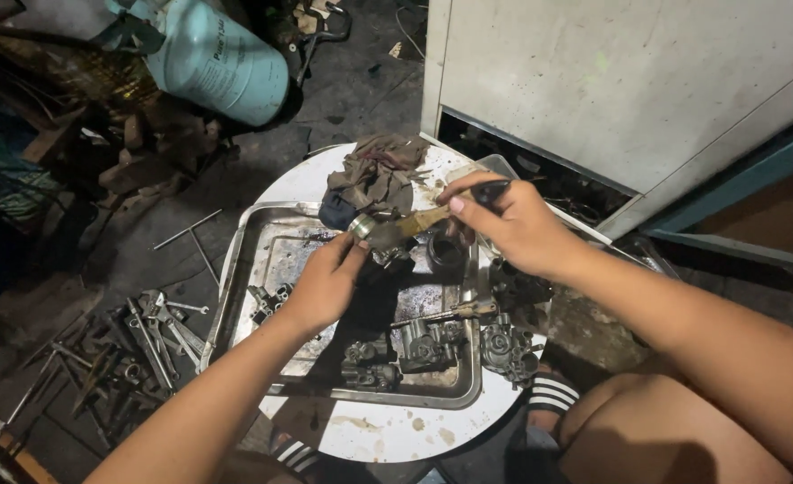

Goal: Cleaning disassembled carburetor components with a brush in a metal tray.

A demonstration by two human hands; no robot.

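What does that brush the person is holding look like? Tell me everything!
The paintbrush has a flat, pale wooden handle, a shiny metal band and short dark, dirty-looking bristles. It lies almost level above the metal tray, handle toward the right. The right hand grips the handle's end; the left hand sits by the bristle end, where it holds a small dark part. Whether the bristles touch that part is hard to tell.

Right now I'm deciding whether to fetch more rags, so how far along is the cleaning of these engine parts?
Done: the carburetor is stripped; its bodies lie apart in the metal tray. In hand: the right hand works a paintbrush on a small dark part in the left hand. Left: the tray parts look grimy, none reassembled. One rag lies nearby.
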